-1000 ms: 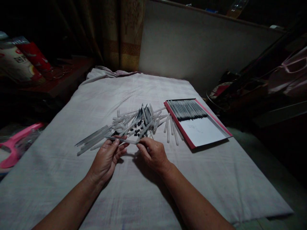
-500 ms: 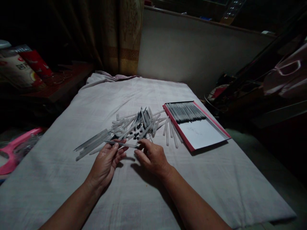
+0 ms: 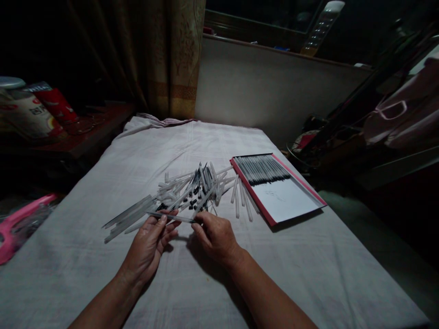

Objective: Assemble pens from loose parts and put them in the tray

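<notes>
A clear pen with a dark core lies almost level above the cloth, its left end slightly higher. My left hand is closed on its barrel between thumb and fingers. At the pen's right end, the thumb and forefinger of my right hand pinch the tip; what lies between them is mostly hidden. Just beyond my hands is a heap of translucent pen barrels, with dark refills and small black plugs among them. Several longer barrels lie left of the heap.
To the right stands a shallow red-edged box, with a row of pens in its far half. A pale cloth covers the table. A dark side table holds containers at left. A pink plastic handle shows below it.
The view has tilted up a little, so the table sits lower in the picture. My right thumb and forefinger have drawn together on the pen's end. The left hand keeps its grip.
</notes>
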`<state>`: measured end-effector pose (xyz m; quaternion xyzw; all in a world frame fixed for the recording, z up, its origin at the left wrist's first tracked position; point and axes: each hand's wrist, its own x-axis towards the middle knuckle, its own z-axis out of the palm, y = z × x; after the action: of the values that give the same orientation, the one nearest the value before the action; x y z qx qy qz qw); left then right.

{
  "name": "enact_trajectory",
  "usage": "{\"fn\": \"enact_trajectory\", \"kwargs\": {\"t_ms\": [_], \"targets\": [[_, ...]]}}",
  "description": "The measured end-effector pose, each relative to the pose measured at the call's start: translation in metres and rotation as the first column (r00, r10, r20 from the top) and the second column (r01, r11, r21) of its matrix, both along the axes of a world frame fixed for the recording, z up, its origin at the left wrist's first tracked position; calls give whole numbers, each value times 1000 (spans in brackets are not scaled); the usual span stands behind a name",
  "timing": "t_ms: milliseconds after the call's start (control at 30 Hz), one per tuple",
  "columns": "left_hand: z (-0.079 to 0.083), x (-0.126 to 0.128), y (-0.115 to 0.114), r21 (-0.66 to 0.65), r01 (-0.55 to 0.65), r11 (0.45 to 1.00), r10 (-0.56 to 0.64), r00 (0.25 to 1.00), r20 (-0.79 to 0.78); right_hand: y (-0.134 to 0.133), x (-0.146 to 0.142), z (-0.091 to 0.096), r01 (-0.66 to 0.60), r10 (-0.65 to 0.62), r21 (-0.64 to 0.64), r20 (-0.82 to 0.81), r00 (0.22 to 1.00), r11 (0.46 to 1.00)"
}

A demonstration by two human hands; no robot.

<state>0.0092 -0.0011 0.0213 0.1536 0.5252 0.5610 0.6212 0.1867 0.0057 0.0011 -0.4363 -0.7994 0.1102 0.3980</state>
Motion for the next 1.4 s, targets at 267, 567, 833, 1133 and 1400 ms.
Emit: {"fn": "enact_trajectory", "kwargs": {"t_ms": [267, 567, 833, 1133, 1400], "targets": [[-1, 1, 2, -2, -3, 1000, 3, 1000, 1, 0, 0, -1, 11, -11, 7, 39, 999, 1000], [-2, 0, 0, 20, 5, 1000, -5, 1000, 12, 0, 1, -3, 17, -17, -2, 101, 995, 1000], [-3, 0, -1, 48, 49, 998, -49, 999, 9, -1, -1, -6, -24, 21, -217, -14, 1000, 976], [-3, -2, 0, 43, 48, 998, -47, 999, -12, -1, 1, 0, -22, 18, -226, -21, 1000, 974], [-3, 3, -3, 120, 196, 973, -175, 971, -163, -3, -1, 0, -90, 64, -267, -105, 992, 959]]}}
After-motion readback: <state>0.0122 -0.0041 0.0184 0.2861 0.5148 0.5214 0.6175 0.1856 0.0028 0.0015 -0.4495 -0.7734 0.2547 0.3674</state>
